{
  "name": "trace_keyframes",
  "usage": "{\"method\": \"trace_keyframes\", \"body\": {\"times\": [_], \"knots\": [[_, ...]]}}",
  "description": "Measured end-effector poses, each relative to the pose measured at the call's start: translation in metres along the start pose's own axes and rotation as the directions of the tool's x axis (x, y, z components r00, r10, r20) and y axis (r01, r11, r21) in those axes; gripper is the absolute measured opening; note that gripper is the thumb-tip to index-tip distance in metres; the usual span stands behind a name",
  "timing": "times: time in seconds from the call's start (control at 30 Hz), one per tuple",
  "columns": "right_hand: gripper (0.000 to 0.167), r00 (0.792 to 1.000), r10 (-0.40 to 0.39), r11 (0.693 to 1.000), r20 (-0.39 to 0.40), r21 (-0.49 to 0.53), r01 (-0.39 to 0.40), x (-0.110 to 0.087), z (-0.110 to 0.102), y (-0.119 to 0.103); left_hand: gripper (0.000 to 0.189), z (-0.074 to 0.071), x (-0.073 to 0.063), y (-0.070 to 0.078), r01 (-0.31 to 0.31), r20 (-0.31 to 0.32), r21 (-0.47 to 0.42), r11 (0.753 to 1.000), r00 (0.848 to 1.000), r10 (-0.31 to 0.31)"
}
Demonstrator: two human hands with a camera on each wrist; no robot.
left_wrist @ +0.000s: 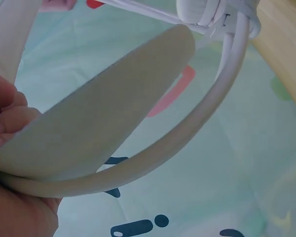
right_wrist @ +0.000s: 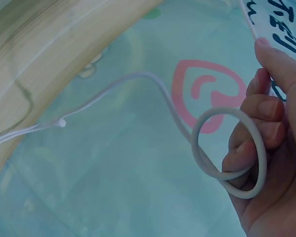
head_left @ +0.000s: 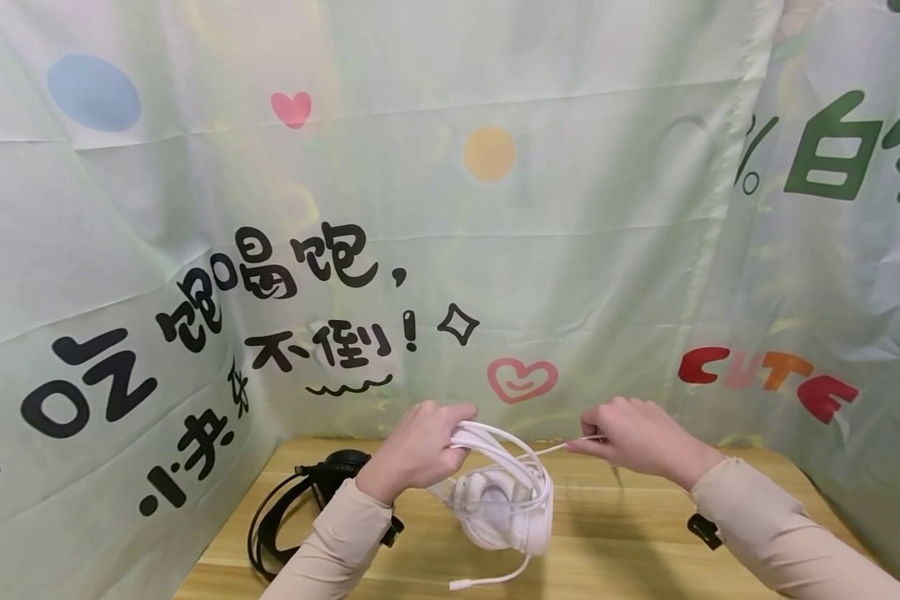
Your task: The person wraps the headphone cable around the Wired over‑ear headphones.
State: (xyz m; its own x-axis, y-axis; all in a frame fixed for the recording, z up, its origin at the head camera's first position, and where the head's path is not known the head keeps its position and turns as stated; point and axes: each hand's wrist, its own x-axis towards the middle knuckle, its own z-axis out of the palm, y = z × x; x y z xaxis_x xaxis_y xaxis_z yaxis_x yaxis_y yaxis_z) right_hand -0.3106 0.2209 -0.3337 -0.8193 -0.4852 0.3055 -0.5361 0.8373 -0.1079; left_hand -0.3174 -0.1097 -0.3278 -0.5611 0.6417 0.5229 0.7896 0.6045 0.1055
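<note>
White over-ear headphones (head_left: 537, 521) hang over the wooden table, gripped at the headband by my left hand (head_left: 420, 446). In the left wrist view the broad headband (left_wrist: 113, 103) and a thinner curved band run out from the palm. A thin microphone boom (head_left: 498, 578) sticks out below the earcups. White cable is wound around the earcups. To the right, my right hand (head_left: 637, 437) holds the cable's free stretch, drawn out from the headphones. In the right wrist view the cable (right_wrist: 143, 75) makes a loop beside the curled fingers.
Black headphones (head_left: 345, 463) lie at the table's left, partly behind my left forearm. The wooden table (head_left: 607, 554) is bounded at the back and sides by a pale green printed cloth (head_left: 592, 275). A small black device (head_left: 703, 531) sits under my right wrist.
</note>
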Motion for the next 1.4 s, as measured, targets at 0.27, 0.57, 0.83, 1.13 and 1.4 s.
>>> {"method": "trace_keyframes", "body": {"times": [0.27,0.57,0.83,1.13,1.4], "knots": [[0.057,0.998,0.063,0.995,-0.005,0.074,-0.063,0.000,-0.014,-0.002,0.023,0.007,-0.004,-0.006,0.015,-0.022,0.175,0.985,1.000,-0.011],[0.056,0.998,0.057,0.991,0.004,0.120,-0.057,-0.002,-0.026,-0.010,0.021,0.011,-0.004,-0.009,0.047,-0.073,0.247,0.968,0.997,-0.030],[0.053,1.000,0.027,0.989,-0.012,0.145,-0.025,-0.002,-0.031,-0.022,0.024,0.016,-0.003,-0.007,0.113,-0.145,0.305,0.946,0.987,-0.071],[0.049,0.999,-0.005,0.979,-0.048,0.205,0.014,-0.001,-0.036,-0.035,0.026,0.021,-0.001,-0.005,0.179,-0.204,0.340,0.923,0.972,-0.113],[0.049,0.997,0.019,0.963,-0.071,0.271,0.001,-0.003,-0.035,-0.043,0.025,0.021,0.002,-0.005,0.260,-0.285,0.320,0.911,0.943,-0.169]]}}
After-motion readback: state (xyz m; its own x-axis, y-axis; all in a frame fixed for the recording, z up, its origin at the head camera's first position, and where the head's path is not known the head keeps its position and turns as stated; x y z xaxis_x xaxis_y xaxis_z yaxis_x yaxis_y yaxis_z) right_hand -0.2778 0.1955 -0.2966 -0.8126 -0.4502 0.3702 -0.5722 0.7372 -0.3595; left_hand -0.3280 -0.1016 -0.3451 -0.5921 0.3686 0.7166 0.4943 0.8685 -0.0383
